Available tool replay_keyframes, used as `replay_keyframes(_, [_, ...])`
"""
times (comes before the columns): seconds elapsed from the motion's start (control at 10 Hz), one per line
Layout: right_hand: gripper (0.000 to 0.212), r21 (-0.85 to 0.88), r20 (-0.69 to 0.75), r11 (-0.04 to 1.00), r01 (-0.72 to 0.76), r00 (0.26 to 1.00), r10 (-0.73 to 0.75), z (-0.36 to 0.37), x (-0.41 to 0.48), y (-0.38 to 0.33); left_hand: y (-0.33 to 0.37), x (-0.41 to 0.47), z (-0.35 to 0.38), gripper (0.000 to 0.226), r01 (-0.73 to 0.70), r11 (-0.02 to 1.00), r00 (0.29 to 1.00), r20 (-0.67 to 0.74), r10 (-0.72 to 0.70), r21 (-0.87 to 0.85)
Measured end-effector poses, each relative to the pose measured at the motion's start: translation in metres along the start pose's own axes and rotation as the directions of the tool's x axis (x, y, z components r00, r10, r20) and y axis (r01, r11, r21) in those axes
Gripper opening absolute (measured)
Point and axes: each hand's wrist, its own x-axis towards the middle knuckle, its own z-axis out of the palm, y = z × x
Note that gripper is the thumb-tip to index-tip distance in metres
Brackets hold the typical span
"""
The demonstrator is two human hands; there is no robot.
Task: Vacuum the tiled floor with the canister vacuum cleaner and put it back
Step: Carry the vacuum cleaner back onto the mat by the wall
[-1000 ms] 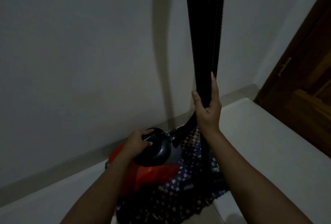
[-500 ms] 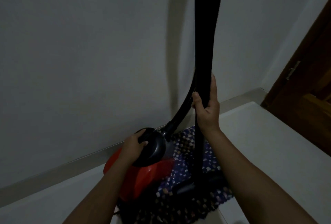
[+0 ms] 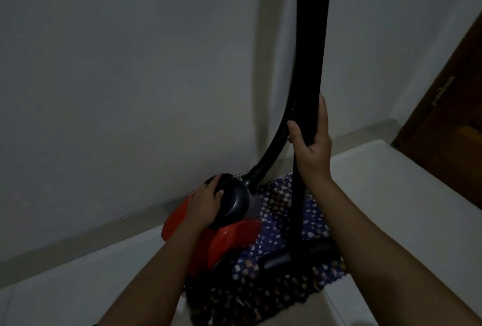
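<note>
The red canister vacuum [image 3: 229, 237] sits against the wall, partly on a patterned mat [image 3: 276, 221]. My left hand [image 3: 206, 205] grips its black top handle [image 3: 232, 200]. My right hand [image 3: 313, 143] is wrapped around the black wand [image 3: 310, 51], which stands upright with the hose [image 3: 279, 132] running alongside it and curving down into the canister. The black floor head [image 3: 300, 255] rests on the mat at the wand's foot.
A plain white wall [image 3: 130, 77] with a pale skirting board [image 3: 78, 234] runs behind the vacuum. Pale floor tiles [image 3: 391, 208] spread to the right. A dark wooden door [image 3: 453, 130] with a metal hinge stands at the far right.
The view has shifted, so vacuum and mat sit further right in frame. The hose has swung from beside the wand into a curve on its left. Both hands keep their grips.
</note>
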Motion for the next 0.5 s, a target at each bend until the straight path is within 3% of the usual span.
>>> replay_keyframes(0.3, [0.068, -0.017, 0.128, 0.977, -0.212, 0.969, 0.213, -0.017, -0.041, 0.004, 0.024, -0.049, -0.001, 0.055, -0.037, 0.999, 0.991, -0.126, 0.035, -0.011])
replay_keyframes(0.4, [0.076, -0.177, 0.188, 0.942, -0.284, 0.93, 0.316, -0.025, -0.073, 0.028, 0.005, -0.075, 0.006, 0.058, -0.062, 0.992, 0.984, -0.16, 0.079, 0.111])
replay_keyframes(0.5, [0.086, -0.301, 0.252, 0.884, -0.357, 0.865, 0.435, -0.035, -0.114, 0.053, -0.021, -0.096, 0.006, 0.066, -0.09, 0.988, 0.966, -0.23, 0.118, 0.128])
